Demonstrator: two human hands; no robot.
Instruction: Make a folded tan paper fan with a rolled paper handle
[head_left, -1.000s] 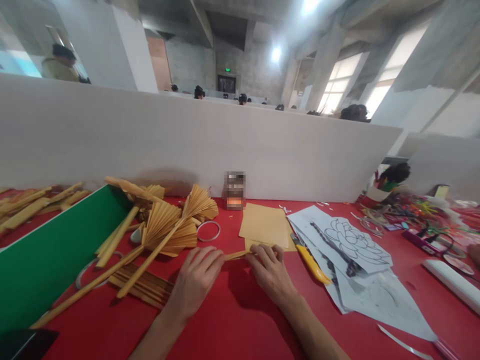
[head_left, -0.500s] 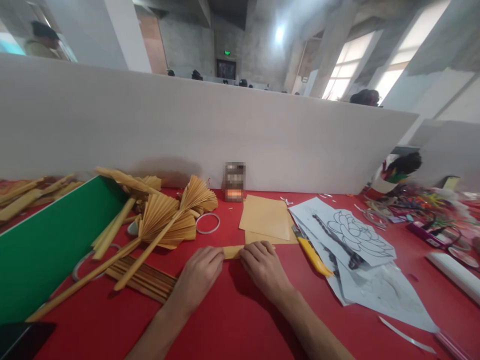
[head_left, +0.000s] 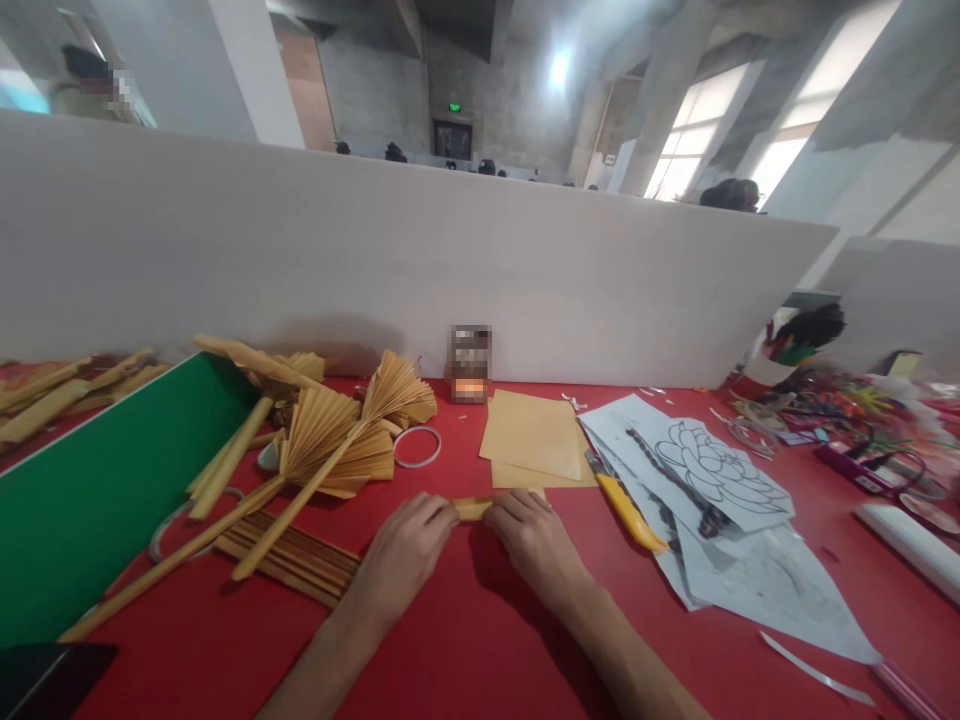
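Note:
A narrow folded strip of tan paper [head_left: 472, 510] lies crosswise between my two hands over the red table. My left hand [head_left: 418, 540] has its fingers closed on the strip's left end. At the other end my right hand [head_left: 529, 535] grips it, fingers bent together. Just beyond the hands rest flat tan paper sheets [head_left: 534, 435]. To the right is a yellow utility knife [head_left: 628, 512], partly on white papers. Pleated tan paper fans [head_left: 322, 440] with long rolled stems lie left of my hands.
A green board [head_left: 127, 480] stands at the left. White sheets with a flower drawing [head_left: 720, 475] lie right. A white ring [head_left: 417, 447] sits beside the fans. A white partition [head_left: 525, 280] closes off the back. Pleated brown strips [head_left: 292, 555] lie near my left forearm.
Both hands have shifted slightly to the right, still on the paper strip. The strip between them looks slightly more tilted.

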